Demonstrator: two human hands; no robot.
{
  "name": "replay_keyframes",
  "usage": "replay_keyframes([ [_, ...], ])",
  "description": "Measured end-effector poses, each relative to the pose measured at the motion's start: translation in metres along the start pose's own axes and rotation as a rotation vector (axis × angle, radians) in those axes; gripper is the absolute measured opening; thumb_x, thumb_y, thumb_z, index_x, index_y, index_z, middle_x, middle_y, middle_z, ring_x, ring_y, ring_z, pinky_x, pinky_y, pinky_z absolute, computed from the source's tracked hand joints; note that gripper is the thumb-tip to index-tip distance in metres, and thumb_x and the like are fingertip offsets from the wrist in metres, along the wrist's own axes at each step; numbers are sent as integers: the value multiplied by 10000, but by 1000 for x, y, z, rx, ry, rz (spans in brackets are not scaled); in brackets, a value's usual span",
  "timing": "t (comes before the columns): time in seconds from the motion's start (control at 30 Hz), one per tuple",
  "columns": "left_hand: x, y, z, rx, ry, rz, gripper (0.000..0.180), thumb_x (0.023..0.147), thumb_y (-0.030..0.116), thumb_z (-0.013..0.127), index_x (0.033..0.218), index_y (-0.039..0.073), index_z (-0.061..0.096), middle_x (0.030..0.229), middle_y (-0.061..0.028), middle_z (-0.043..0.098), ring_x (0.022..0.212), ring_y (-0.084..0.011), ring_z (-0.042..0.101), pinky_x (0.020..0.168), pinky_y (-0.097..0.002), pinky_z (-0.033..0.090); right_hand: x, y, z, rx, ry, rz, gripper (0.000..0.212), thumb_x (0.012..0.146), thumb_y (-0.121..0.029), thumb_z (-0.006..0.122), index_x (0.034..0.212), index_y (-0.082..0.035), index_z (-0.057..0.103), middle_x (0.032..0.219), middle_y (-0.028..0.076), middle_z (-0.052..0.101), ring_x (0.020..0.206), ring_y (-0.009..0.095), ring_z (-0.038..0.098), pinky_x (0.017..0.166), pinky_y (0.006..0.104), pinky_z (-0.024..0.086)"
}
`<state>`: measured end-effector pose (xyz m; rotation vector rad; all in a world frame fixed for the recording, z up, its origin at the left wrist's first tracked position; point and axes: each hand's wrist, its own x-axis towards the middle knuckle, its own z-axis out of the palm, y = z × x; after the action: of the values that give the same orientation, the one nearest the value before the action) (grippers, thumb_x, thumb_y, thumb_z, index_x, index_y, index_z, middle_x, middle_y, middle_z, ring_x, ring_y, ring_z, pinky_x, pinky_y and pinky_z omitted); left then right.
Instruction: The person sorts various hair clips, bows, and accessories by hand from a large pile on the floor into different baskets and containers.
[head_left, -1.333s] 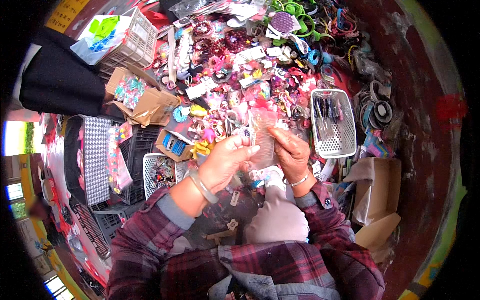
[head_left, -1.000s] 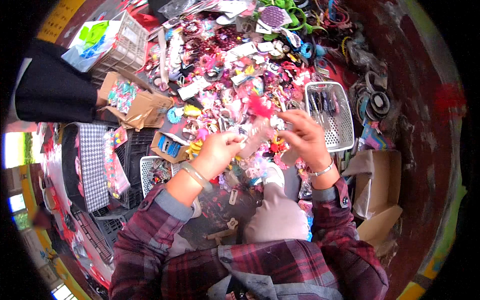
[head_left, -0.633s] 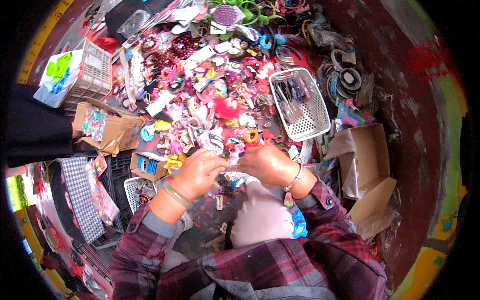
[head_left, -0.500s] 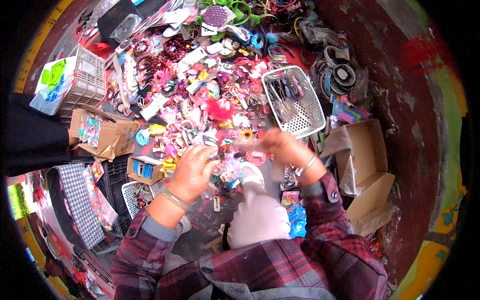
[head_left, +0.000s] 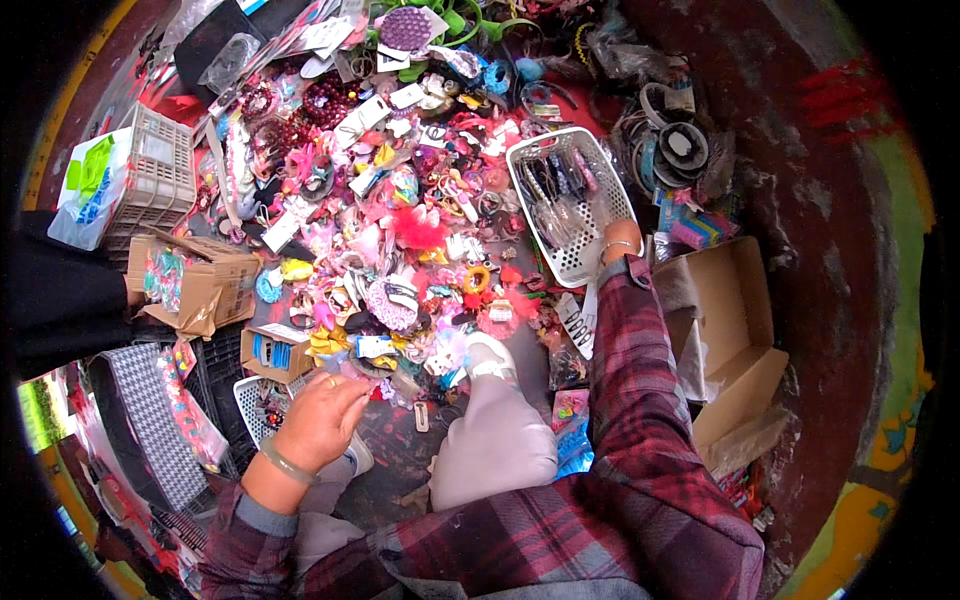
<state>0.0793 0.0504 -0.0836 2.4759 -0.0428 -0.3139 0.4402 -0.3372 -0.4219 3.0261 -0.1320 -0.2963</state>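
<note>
My right hand [head_left: 621, 236] reaches over the near right side of a white perforated plastic basket [head_left: 573, 262]. Its fingers point into the basket and blur against clear packaging [head_left: 603, 207], so their grip cannot be made out. Dark, slim packaged pieces [head_left: 560, 178] lie inside the basket. My left hand [head_left: 322, 420] hovers in front of a small cardboard box [head_left: 268, 367] with blue pieces in it. Its fingers are curled together; whatever they hold, if anything, is hidden. Beyond both hands spreads a pile of hair accessories [head_left: 400, 220], with scrunchies, clips and bows.
A white small basket [head_left: 248, 402] stands by my left hand. Farther left are a cardboard box [head_left: 220, 285] of packets, beside another person's dark sleeve [head_left: 70, 290], and a plastic crate [head_left: 160, 165]. An open carton [head_left: 740, 340] stands right of my right arm. My shoe [head_left: 490, 358] borders the pile.
My right hand has moved from above the pile to the white basket. My left hand has drawn back toward me and to the left. The view has shifted slightly.
</note>
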Motion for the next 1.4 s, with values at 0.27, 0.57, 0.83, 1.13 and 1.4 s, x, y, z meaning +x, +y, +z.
replay_keyframes([
  [0.27,-4,-11,7,-15,19,-44,136,758,55,574,885,6,589,819,-146,591,758,-317,555,698,-364,450,-11,-31,8,-217,-146,-533,260,802,-184,443,831,-93,684,883,121,647,822,282,632,669,394,506],
  [0.57,-7,-10,13,-25,-21,-57,161,767,79,574,909,4,584,837,-146,606,796,-307,566,737,-375,437,-40,-59,-19,432,167,-43,133,695,-182,572,735,-138,691,742,151,633,708,327,620,613,409,487],
  [0.83,-4,-20,22,-4,5,-32,157,795,90,557,926,9,583,863,-148,588,803,-302,562,726,-364,450,-118,-70,-115,467,408,-130,149,782,-159,531,791,-56,639,738,180,566,673,349,560,569,433,434],
  [1.13,91,16,65,-1709,474,-211,639,911,348,427,1377,52,104,1324,-180,324,1212,-278,344,1002,-382,277,-294,-162,-246,913,313,-1046,270,707,-34,644,974,-38,606,815,109,567,698,264,580,581,301,479],
  [1.4,76,-20,38,-2083,492,-166,458,910,287,390,1305,66,314,1166,-167,505,1042,-267,514,916,-393,397,-281,-155,-306,1832,-478,-603,293,850,2,460,1138,14,511,1059,82,553,961,130,526,789,243,435],
])
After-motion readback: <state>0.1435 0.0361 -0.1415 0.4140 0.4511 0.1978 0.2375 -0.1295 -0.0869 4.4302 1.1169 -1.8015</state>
